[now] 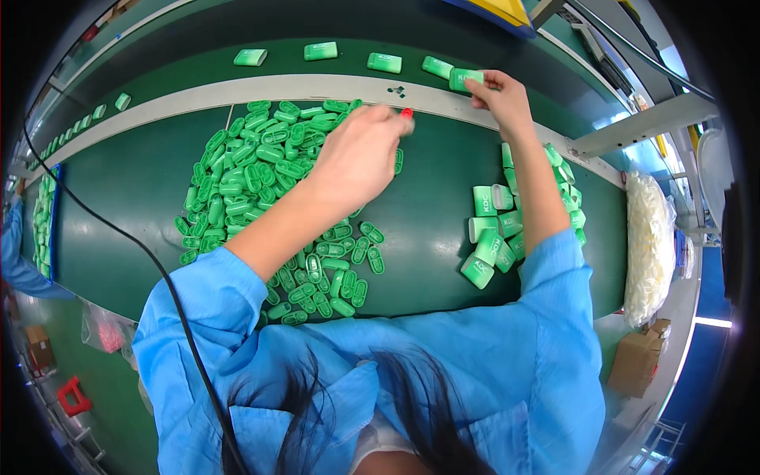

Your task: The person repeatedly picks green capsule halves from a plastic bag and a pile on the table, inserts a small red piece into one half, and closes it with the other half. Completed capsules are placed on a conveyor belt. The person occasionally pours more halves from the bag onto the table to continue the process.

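With the right hand (500, 99) gripping a green case (465, 77) at the belt (198, 47) beyond it, set it in line, evenly spaced, while the left hand (360, 158), loosely curled, hovers over the inserts (253, 170).

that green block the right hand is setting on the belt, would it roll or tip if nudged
The green block under the right hand looks boxy with flat faces, so it would probably slide rather than roll. It appears to be rigid moulded plastic, likely light, since fingertips alone hold it. The others on the conveyor belt lie flat, so tipping seems unlikely.
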A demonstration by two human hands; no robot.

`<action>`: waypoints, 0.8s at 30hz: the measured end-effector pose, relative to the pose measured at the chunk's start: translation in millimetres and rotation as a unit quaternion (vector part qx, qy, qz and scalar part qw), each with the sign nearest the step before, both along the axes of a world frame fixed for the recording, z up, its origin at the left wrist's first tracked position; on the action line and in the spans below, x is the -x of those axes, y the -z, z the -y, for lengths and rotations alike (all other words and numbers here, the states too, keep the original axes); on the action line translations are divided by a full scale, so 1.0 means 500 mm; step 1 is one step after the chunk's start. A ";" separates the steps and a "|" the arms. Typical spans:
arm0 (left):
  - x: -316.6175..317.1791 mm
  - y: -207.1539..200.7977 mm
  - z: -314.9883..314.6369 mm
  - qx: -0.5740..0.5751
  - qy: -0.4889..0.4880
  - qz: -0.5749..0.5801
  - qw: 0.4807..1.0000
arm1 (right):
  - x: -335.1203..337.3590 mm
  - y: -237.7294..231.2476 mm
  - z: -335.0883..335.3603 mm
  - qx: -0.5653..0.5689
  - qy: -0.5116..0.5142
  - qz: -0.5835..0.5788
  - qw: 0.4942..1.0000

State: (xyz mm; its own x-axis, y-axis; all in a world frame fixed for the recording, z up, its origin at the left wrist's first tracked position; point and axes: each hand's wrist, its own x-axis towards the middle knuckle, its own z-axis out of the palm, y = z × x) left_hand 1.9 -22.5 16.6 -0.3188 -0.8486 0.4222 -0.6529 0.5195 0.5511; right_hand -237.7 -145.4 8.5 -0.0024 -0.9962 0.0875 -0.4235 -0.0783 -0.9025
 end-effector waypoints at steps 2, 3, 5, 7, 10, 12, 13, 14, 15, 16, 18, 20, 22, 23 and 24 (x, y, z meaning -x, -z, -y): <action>-0.005 0.011 -0.003 -0.006 0.020 0.100 0.995 | 0.004 0.007 0.054 -0.093 0.028 0.004 0.995; -0.001 0.010 -0.002 0.044 0.050 0.124 0.990 | 0.014 0.027 0.073 -0.113 0.042 0.030 0.992; 0.000 0.023 0.004 0.086 0.102 0.160 0.978 | 0.033 0.047 0.095 -0.125 0.061 0.037 0.990; 0.002 0.029 0.004 0.086 0.117 0.217 0.965 | 0.023 0.021 0.058 -0.028 0.053 -0.119 0.991; 0.017 0.020 -0.002 0.054 0.099 0.274 0.955 | 0.044 -0.058 -0.042 -0.038 -0.072 -0.254 0.964; 0.024 0.028 -0.009 0.050 0.074 0.236 0.968 | 0.057 -0.090 -0.145 -0.003 -0.189 -0.301 0.935; 0.027 0.025 -0.014 0.034 0.070 0.180 0.981 | 0.069 -0.083 -0.191 0.093 -0.230 -0.337 0.908; 0.024 0.019 -0.023 0.014 0.056 0.127 0.990 | 0.069 -0.068 -0.220 0.191 -0.276 -0.364 0.869; 0.027 0.012 -0.025 -0.003 0.054 0.071 0.996 | 0.071 -0.065 -0.246 0.193 -0.264 -0.376 0.867; 0.028 0.003 -0.024 -0.079 0.070 0.014 0.994 | 0.068 -0.061 -0.265 0.196 -0.253 -0.388 0.864; 0.027 -0.017 -0.023 -0.225 0.094 -0.096 0.965 | 0.052 -0.068 -0.274 0.121 -0.230 -0.386 0.885; 0.022 -0.003 -0.019 -0.359 0.107 -0.270 0.887 | 0.022 -0.093 -0.272 -0.036 -0.203 -0.350 0.914; 0.017 0.006 -0.014 -0.418 0.113 -0.373 0.821 | 0.001 -0.086 -0.258 -0.076 -0.170 -0.169 0.968; 0.014 0.006 -0.012 -0.416 0.112 -0.393 0.812 | -0.012 -0.084 -0.250 -0.095 -0.154 -0.075 0.981; 0.010 0.009 -0.010 -0.415 0.109 -0.416 0.802 | -0.033 -0.085 -0.245 -0.080 -0.149 0.017 0.986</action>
State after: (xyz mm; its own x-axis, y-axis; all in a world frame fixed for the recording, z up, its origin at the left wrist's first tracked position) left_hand -3.0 -17.3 12.1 -0.3993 -0.9095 -0.1154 0.1757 -0.1994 0.9640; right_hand -221.3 -23.0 50.9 0.2914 -0.9544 -0.0653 -0.3727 -0.0504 -0.9266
